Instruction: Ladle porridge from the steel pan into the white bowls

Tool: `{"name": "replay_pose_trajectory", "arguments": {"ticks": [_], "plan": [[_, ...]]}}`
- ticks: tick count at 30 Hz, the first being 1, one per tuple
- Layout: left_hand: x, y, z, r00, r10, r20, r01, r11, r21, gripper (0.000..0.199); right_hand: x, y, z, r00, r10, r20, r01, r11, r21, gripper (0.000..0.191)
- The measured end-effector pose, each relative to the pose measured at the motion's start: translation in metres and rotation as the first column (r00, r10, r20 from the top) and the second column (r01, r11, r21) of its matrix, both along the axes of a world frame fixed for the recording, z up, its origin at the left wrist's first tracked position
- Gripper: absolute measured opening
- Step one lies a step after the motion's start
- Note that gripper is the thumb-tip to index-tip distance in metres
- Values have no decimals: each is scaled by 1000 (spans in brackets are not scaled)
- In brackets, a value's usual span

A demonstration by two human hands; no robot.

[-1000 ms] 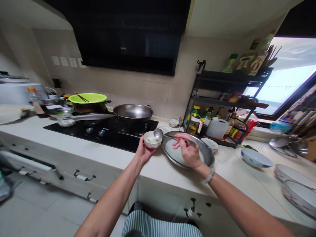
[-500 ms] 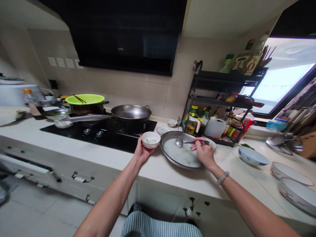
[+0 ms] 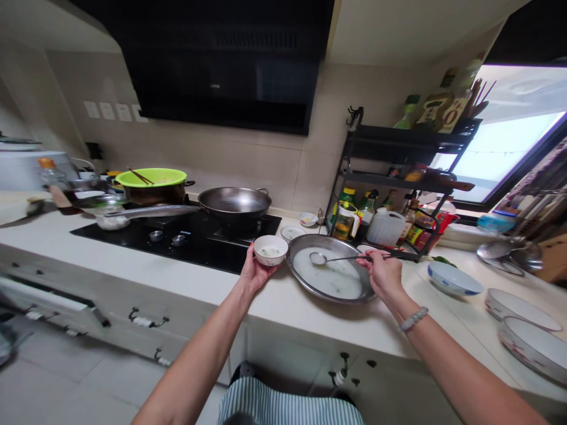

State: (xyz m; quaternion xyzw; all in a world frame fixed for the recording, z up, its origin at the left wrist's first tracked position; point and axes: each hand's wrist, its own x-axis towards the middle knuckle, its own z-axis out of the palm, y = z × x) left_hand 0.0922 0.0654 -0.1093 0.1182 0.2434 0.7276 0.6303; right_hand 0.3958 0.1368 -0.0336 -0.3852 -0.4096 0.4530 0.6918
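A small white bowl (image 3: 270, 251) with some pale liquid and green bits in it is held by my left hand (image 3: 257, 271), just left of a wide metal basin. The steel basin (image 3: 305, 288) sits on the counter and holds cloudy white liquid. My right hand (image 3: 384, 274) grips the handle of a metal ladle (image 3: 318, 258), whose head lies at the surface of the liquid on the basin's left side. Behind the basin are a small bowl (image 3: 292, 233) and another bowl, partly hidden by the right hand and ladle.
A wok (image 3: 234, 202) and a pot with a lime-green basin (image 3: 153, 177) stand on the stove. A black rack (image 3: 410, 141) with bottles is behind right. Blue-patterned (image 3: 454, 279) and floral bowls (image 3: 538, 348) sit at right.
My right hand has moved right, away from the basin's middle, and the ladle now reaches further out of the hand. My left hand and its bowl have hardly moved.
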Motion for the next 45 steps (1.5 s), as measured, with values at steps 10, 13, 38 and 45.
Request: {"name": "replay_pose_trajectory", "arguments": {"ticks": [10,13,38,45], "plan": [[-1,1,-3,1000,-10,6,9,1000,10,59,4,-1,5,1000,-1,32,0,999,43,12],[-1,1,-2,1000,-12,3,12,1000,5,59,3,-1,7,999,-1,37,-1,999,48,11],[-1,3,-5,1000,-14,4,14,1000,21,60,-57,-9,54,992,125,2,-125,988,90,13],[-1,3,-5,1000,-21,7,21,1000,23,59,-94,-26,41,953,200,226,-251,941,227,21]]}}
